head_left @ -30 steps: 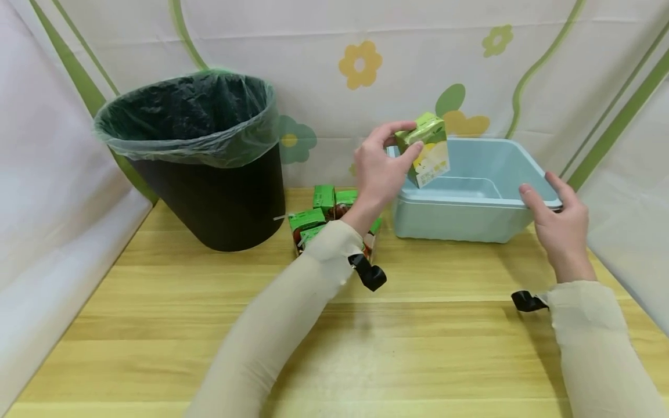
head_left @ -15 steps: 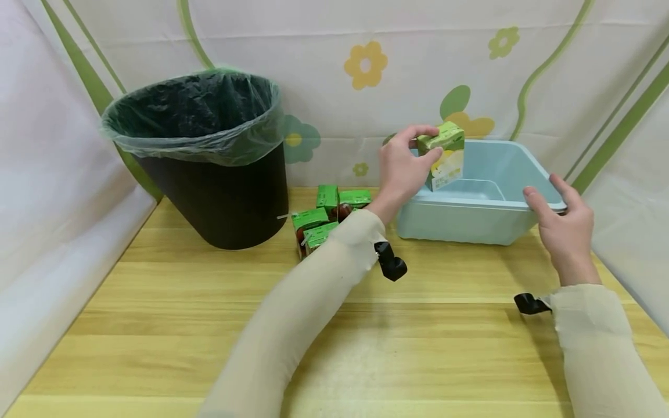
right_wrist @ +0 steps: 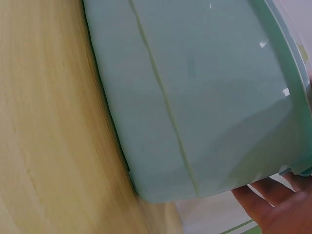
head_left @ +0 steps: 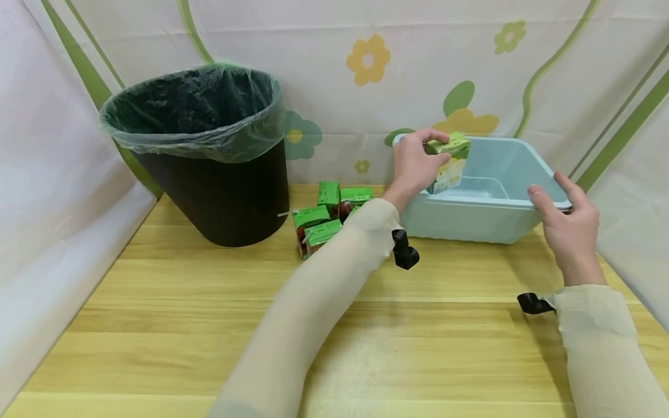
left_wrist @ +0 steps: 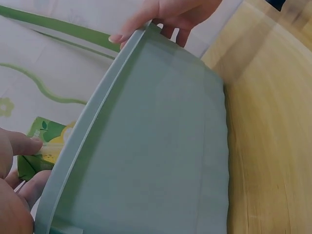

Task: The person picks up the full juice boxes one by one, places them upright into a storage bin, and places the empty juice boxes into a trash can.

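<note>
One carton (head_left: 453, 170), long axis near-upright

There on the table (head_left: 444, 342) you have the bin (head_left: 230, 200) standing back left, the tub (head_left: 460, 223) back right, and the small boxes (head_left: 322, 232) clustered between them, closer to the bin, with the backdrop (head_left: 418, 69) behind it all. Now your left hand (head_left: 418, 165) has the carton (head_left: 450, 174) behind the tub's front rim at its left end, your right hand (head_left: 572, 232) at its right.
</note>
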### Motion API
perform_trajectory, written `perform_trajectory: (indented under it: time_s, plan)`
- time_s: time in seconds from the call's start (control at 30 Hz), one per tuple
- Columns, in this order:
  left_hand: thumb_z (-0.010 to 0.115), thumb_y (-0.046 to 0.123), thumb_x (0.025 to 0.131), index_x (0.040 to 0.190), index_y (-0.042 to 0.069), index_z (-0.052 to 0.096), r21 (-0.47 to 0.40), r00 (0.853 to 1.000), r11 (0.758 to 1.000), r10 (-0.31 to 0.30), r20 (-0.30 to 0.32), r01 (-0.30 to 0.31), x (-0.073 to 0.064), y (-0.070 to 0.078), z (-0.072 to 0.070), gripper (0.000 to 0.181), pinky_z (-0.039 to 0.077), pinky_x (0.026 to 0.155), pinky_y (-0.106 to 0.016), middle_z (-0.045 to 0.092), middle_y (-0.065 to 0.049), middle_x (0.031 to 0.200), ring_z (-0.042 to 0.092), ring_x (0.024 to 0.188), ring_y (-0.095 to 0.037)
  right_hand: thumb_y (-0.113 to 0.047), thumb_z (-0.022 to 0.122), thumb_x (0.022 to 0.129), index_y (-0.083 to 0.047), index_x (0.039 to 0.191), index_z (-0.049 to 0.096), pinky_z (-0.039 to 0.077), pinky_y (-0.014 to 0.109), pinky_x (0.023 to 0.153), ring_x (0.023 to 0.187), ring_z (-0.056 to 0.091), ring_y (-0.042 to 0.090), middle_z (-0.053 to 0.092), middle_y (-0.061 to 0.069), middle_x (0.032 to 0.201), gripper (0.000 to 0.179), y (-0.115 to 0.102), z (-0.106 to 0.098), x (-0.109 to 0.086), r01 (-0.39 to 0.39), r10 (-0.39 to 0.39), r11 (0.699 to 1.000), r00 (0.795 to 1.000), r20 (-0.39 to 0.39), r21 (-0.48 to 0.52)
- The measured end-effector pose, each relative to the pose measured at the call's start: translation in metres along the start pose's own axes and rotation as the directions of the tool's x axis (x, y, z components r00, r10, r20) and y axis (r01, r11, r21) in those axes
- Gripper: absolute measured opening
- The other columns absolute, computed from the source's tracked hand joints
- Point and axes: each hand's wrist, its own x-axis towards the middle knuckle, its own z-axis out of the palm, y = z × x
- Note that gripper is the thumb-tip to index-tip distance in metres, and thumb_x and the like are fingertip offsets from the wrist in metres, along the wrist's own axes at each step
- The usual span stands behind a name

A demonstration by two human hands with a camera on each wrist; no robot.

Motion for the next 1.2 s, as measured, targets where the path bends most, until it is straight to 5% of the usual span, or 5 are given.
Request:
perform_trajectory:
  time_s: [0.27, 0.5, 0.9, 1.0, 1.2]
  plan:
    - [0.082, 0.010, 0.093, 0.113, 0.020, 0.080, 0.040, 0.994, 0.999, -0.021, 0.105, 0.016, 0.005, -0.001, 0.009, 0.022, 0.051, 0.068, -0.015, 0.075, 0.009, 0.120, 0.066, 0.087, -0.004, -0.046, 0.066, 0.102, -0.037, 0.166, 0.035, 0.040, -0.002, 0.088, 0.151, 0.035, 0.004, 0.027, -0.015, 0.174, 0.071, -0.001, -0.001, 0.002, 0.000, 0.000, 1.000, 1.000, -0.005, 0.005]
    - [0.078, 0.008, 0.096, 0.110, 0.022, 0.081, 0.218, 0.980, 0.976, -0.043, 0.194, -0.001, 0.007, -0.003, 0.014, 0.020, 0.049, 0.074, -0.017, 0.075, 0.011, 0.127, 0.063, 0.116, -0.006, -0.045, 0.067, 0.102, -0.035, 0.165, 0.036, 0.039, -0.001, 0.081, 0.135, 0.045, 0.003, 0.030, -0.013, 0.174, 0.071, 0.001, -0.001, 0.002, 0.010, -0.010, 1.000, 1.000, -0.017, 0.002]
    - [0.061, -0.006, 0.097, 0.104, 0.021, 0.079, 0.357, 0.945, 0.934, -0.138, 0.297, 0.024, 0.006, 0.002, 0.016, 0.033, 0.048, 0.065, -0.023, 0.071, 0.011, 0.121, 0.060, 0.098, -0.011, -0.046, 0.066, 0.102, -0.035, 0.166, 0.036, 0.039, -0.002, 0.081, 0.145, 0.041, 0.005, 0.029, -0.013, 0.174, 0.071, -0.001, 0.000, 0.002, 0.008, -0.008, 1.000, 1.000, -0.018, 0.004]
    - [0.070, -0.001, 0.096, 0.106, 0.020, 0.079, 0.371, 0.938, 0.928, -0.152, 0.311, 0.027, 0.006, 0.002, 0.017, 0.025, 0.055, 0.077, -0.023, 0.073, 0.010, 0.116, 0.064, 0.106, -0.009, -0.046, 0.066, 0.102, -0.036, 0.165, 0.036, 0.040, -0.001, 0.085, 0.147, 0.038, 0.004, 0.028, -0.014, 0.174, 0.070, -0.001, 0.000, 0.002, 0.007, -0.007, 1.000, 1.000, -0.018, 0.002]
    - [0.083, 0.014, 0.093, 0.115, 0.021, 0.081, 0.361, 0.939, 0.931, -0.164, 0.302, 0.047, 0.007, 0.003, 0.018, 0.023, 0.058, 0.092, -0.022, 0.076, 0.010, 0.120, 0.068, 0.116, -0.008, -0.048, 0.065, 0.103, -0.039, 0.165, 0.035, 0.036, 0.008, 0.112, 0.156, 0.025, 0.002, 0.025, -0.015, 0.175, 0.069, 0.000, 0.000, 0.002, -0.002, 0.002, 1.000, 1.000, -0.010, -0.003]
